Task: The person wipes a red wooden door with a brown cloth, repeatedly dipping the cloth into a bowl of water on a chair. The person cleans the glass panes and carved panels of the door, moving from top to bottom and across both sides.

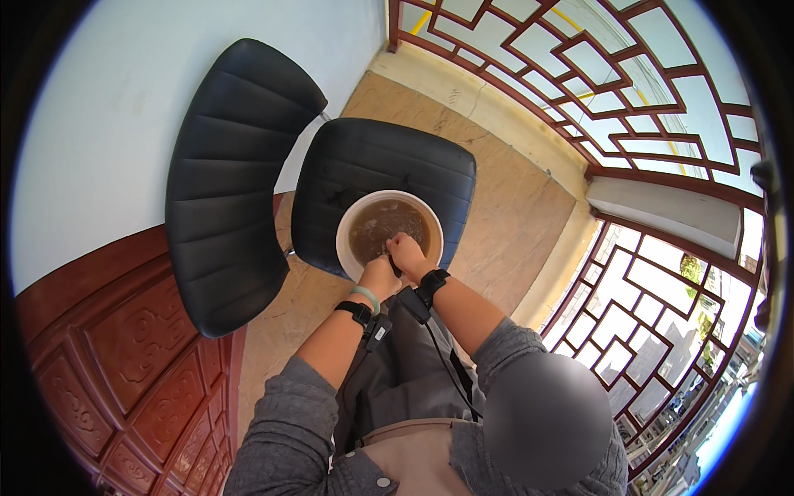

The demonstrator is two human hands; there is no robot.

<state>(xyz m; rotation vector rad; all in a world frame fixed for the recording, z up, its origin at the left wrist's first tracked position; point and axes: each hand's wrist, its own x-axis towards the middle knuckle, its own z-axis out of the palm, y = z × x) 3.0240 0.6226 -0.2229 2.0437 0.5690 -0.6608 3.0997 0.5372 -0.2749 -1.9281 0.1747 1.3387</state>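
A round white basin (343, 234) stands on the black padded seat of a chair (378, 155). Murky brown water (384, 223) with pale streaks of foam or glare fills much of it. My left hand (379, 278) is at the basin's near rim, its fingertips hidden from view. Close beside it, my right hand (409, 254) reaches over the water with curled fingers. A small dark item (395, 266) shows between the hands, and my right hand appears closed on it. Its kind cannot be made out.
The chair's ribbed black backrest (236, 186) rises at the left, by a white wall (124, 124) and carved red-brown wood panelling (136, 335). Wooden lattice windows (620, 87) line the right. Wrist straps carry small devices, and a black cable (443, 359) hangs from the right one.
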